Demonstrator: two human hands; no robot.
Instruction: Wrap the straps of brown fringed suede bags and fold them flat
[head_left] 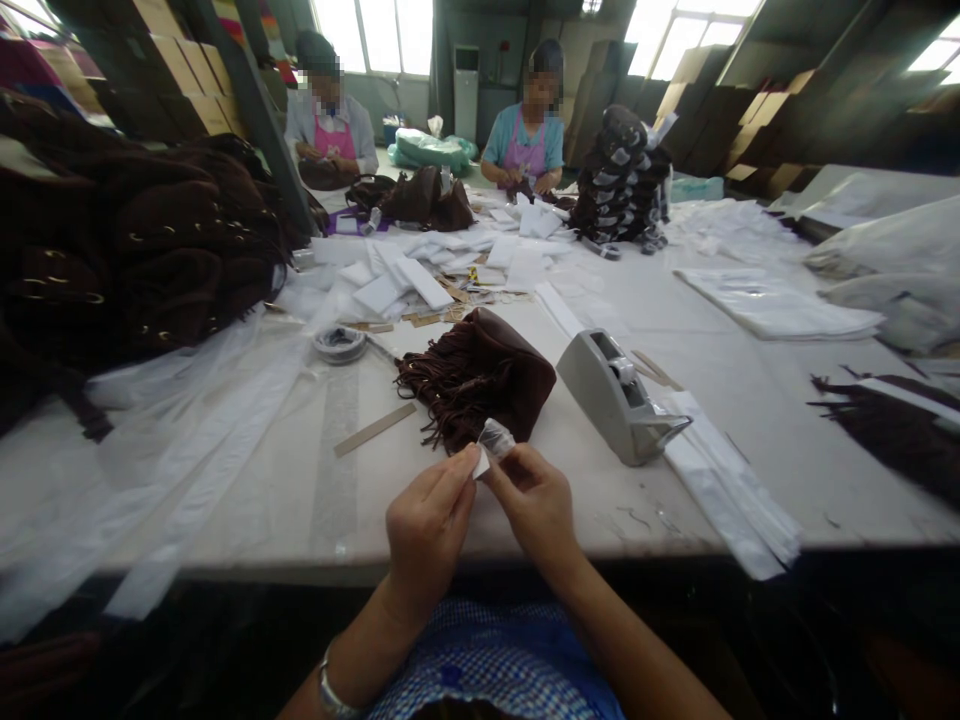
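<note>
In front of me on the table lies a dark brown fringed bag [517, 370], its fringe toward the left. At its near edge my two hands meet, both closed. My left hand [427, 520] pinches a small white piece [481, 464] that looks like paper or film. The fingers of my right hand [536, 500] are closed on a bit wrapped in clear plastic [496, 437], beside the bag's near end; what is inside the wrap cannot be made out. A grey tape dispenser [622, 395] stands to the right of the bag.
Brown bags [150, 230] are heaped at left, near a wrapped strap coil [339, 344] and a flat strip [375, 430]. White pads [420, 280] lie behind. Plastic sleeves [727, 480] hang over the front edge. Two people [525, 140] [334, 140] work across the table.
</note>
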